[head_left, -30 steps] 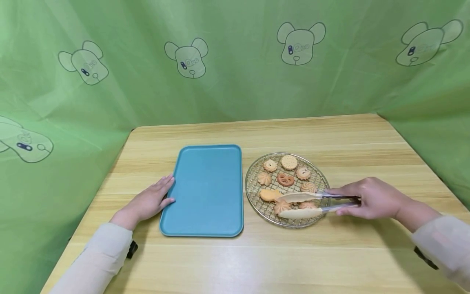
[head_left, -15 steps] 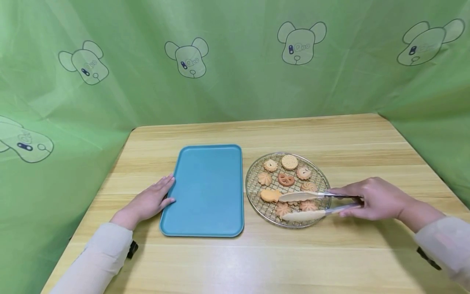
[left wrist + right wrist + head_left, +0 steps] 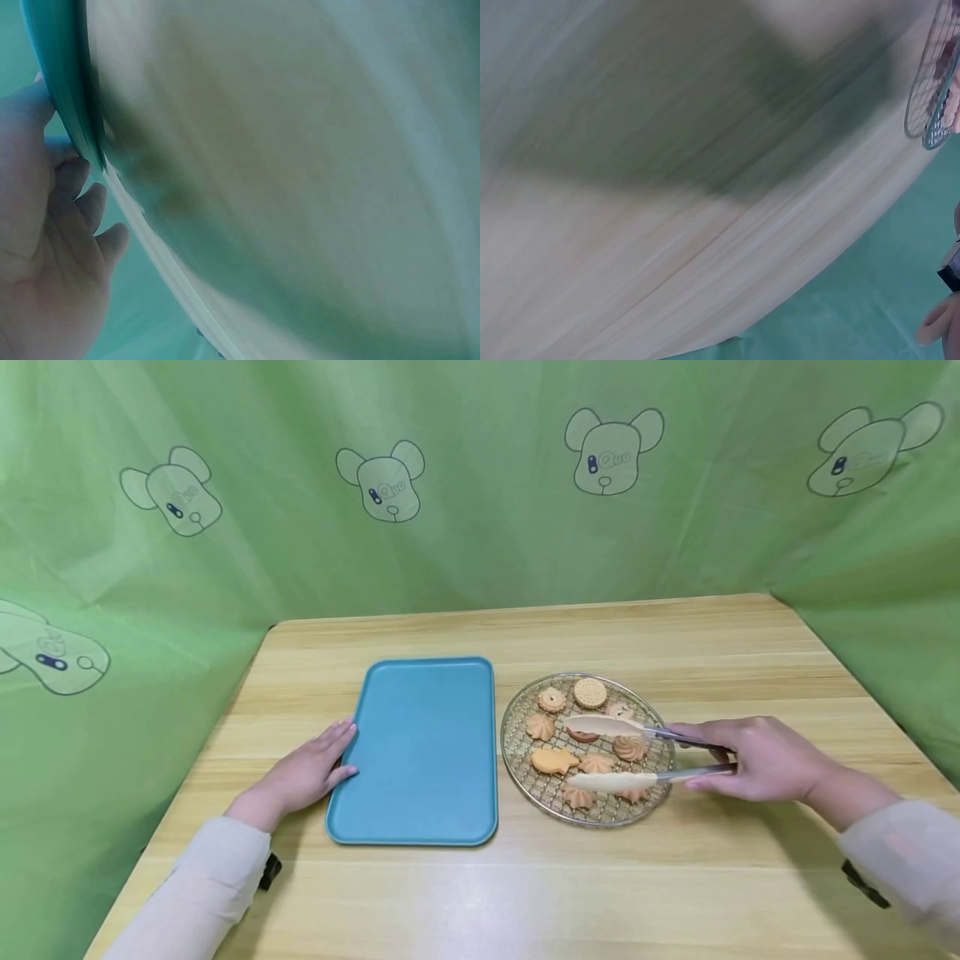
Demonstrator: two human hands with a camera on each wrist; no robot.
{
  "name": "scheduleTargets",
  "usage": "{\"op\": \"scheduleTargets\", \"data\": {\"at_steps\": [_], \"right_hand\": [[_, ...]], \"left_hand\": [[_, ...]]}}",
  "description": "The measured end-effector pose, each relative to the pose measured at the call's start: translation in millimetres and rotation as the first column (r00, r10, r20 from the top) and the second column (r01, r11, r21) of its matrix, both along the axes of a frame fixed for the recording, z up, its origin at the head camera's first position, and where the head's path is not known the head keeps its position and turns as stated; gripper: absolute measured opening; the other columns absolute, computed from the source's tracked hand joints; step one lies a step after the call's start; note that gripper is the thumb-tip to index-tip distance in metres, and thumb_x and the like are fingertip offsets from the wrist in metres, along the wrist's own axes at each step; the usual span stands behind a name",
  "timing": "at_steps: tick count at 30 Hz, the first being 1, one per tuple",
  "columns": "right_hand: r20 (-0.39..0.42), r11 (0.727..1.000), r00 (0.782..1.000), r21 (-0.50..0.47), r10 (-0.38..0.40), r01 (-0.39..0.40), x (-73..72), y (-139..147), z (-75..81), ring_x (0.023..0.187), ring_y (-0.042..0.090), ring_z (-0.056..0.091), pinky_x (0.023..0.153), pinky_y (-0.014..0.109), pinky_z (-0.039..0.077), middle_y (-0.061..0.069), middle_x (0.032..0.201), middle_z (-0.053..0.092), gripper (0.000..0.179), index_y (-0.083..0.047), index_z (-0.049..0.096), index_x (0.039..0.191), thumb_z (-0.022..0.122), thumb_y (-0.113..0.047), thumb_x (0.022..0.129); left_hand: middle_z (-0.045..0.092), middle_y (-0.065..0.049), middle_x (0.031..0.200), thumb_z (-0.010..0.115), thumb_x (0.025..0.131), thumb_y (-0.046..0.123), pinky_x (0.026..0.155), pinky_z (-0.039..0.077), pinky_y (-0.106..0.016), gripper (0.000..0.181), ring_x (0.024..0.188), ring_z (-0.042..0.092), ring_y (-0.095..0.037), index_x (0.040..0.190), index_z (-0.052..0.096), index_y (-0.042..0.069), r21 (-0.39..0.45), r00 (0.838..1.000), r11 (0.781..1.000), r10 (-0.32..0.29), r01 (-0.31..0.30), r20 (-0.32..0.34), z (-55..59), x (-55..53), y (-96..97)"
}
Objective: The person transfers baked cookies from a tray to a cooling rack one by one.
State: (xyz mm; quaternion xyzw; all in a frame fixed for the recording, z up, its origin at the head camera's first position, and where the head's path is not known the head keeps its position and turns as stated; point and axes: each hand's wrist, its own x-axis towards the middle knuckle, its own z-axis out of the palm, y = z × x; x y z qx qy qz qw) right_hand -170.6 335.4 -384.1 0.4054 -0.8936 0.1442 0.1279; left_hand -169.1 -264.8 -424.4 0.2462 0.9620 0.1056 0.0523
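Observation:
My left hand [image 3: 303, 768] lies at the left side of the blue tray [image 3: 420, 752], its fingertips touching the rim, also seen in the left wrist view along the tray edge [image 3: 66, 82]. My right hand [image 3: 765, 760] grips metal tongs [image 3: 615, 782] with beige tips. Their tips are spread apart above a round wire rack [image 3: 519, 752] of cookies, with nothing pinched between them. The far tip covers part of the brown pretzel cookie [image 3: 581, 737]. A swirl cookie [image 3: 630, 747] shows between the arms, and the near tip overlaps a flower-shaped cookie [image 3: 633, 794].
Other cookies on the rack include a fish-shaped one [image 3: 553, 761], a dotted round one [image 3: 590, 693] and a ridged one [image 3: 540, 727]. The wooden table [image 3: 480, 902] is bordered at the back and sides by a green curtain [image 3: 480, 552] with bear-head drawings.
The tongs have shifted toward the back of the rack and spread wider, the far tip moving from beside the fish-shaped cookie to over the pretzel cookie. My left hand stays in place.

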Motion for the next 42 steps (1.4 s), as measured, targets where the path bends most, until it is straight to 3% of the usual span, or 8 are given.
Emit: {"op": "scheduleTargets", "data": {"at_steps": [3,9,15,20,27,31,36,42], "right_hand": [[0.005,0.998,0.998,0.019,-0.056,0.056,0.7,-5,-1.5,0.052,-0.006,0.032,0.046,0.019,0.033,-0.016,0.072,0.049,0.08,-0.018,0.057,0.134,0.085,-0.046,0.064],[-0.001,0.988,0.989,0.042,-0.148,0.148,0.9,-17,-3.5,0.053,-0.001,0.036,0.047,0.024,0.037,-0.007,0.077,0.057,0.086,-0.014,0.052,0.138,0.083,-0.049,0.066],[0.059,0.965,0.963,0.046,-0.261,0.259,-0.3,-29,-5.9,0.049,0.004,0.033,0.043,0.022,0.032,-0.009,0.067,0.042,0.089,-0.008,0.048,0.14,0.08,-0.051,0.07],[0.144,0.931,0.92,0.053,-0.365,0.361,-2.2,-36,-6.1,0.049,0.011,0.037,0.04,0.026,0.035,-0.002,0.068,0.045,0.092,-0.009,0.039,0.146,0.075,-0.055,0.075],[0.188,0.875,0.858,0.021,-0.478,0.483,-4.4,-40,-9.5,0.068,0.027,0.055,0.045,0.035,0.044,0.017,0.093,0.06,0.095,-0.009,0.033,0.149,0.071,-0.059,0.077],[0.245,0.832,0.804,0.02,-0.542,0.555,-4.6,-41,-11.9,0.065,0.026,0.052,0.043,0.03,0.039,0.025,0.1,0.057,0.1,-0.01,0.025,0.152,0.068,-0.063,0.077],[0.312,0.781,0.737,0.028,-0.6,0.624,-3.6,-43,-11.9,0.06,0.027,0.051,0.038,0.031,0.037,0.038,0.129,0.043,0.102,-0.011,0.017,0.153,0.063,-0.065,0.08],[0.35,0.742,0.691,0.021,-0.633,0.67,-2.2,-41,-12.1,0.049,0.025,0.045,0.033,0.032,0.035,0.043,0.133,0.035,0.102,-0.011,0.011,0.154,0.06,-0.066,0.082]], "left_hand": [[0.023,-0.022,0.153,0.053,0.099,0.029,0.111,0.023,-0.052,0.065,0.139,0.023,-0.039,0.147,0.026,-0.007,0.002,1.0,1.0,-0.003,0.003,-0.003,0.6,0.2,0.3],[0.022,-0.023,0.153,0.053,0.099,0.029,0.111,0.023,-0.053,0.065,0.139,0.022,-0.039,0.147,0.026,-0.007,0.005,1.0,1.0,-0.001,0.001,0.004,1.5,0.8,0.7],[0.022,-0.022,0.153,0.052,0.099,0.028,0.111,0.022,-0.052,0.065,0.139,0.022,-0.039,0.147,0.025,-0.007,0.007,1.0,1.0,0.003,-0.003,0.008,2.0,1.2,1.1],[0.021,-0.021,0.153,0.052,0.1,0.029,0.111,0.022,-0.052,0.065,0.139,0.021,-0.038,0.147,0.025,-0.006,0.008,1.0,1.0,0.006,-0.006,0.012,1.4,1.2,0.7],[0.021,-0.021,0.153,0.052,0.099,0.029,0.111,0.022,-0.052,0.066,0.139,0.022,-0.038,0.148,0.025,-0.006,0.012,1.0,1.0,0.007,-0.007,0.008,1.1,1.3,0.0],[0.021,-0.021,0.153,0.052,0.099,0.03,0.111,0.023,-0.052,0.066,0.139,0.022,-0.037,0.148,0.025,-0.005,0.004,1.0,1.0,0.005,-0.005,0.005,0.4,0.6,-0.1],[0.021,-0.021,0.153,0.052,0.099,0.031,0.111,0.023,-0.052,0.066,0.139,0.022,-0.038,0.148,0.025,-0.005,0.003,1.0,1.0,0.005,-0.005,0.004,-0.2,0.5,-0.6],[0.021,-0.021,0.154,0.052,0.099,0.03,0.111,0.023,-0.052,0.066,0.139,0.022,-0.038,0.148,0.025,-0.005,0.003,1.0,1.0,0.002,-0.002,-0.001,-0.5,0.2,-0.8]]}}
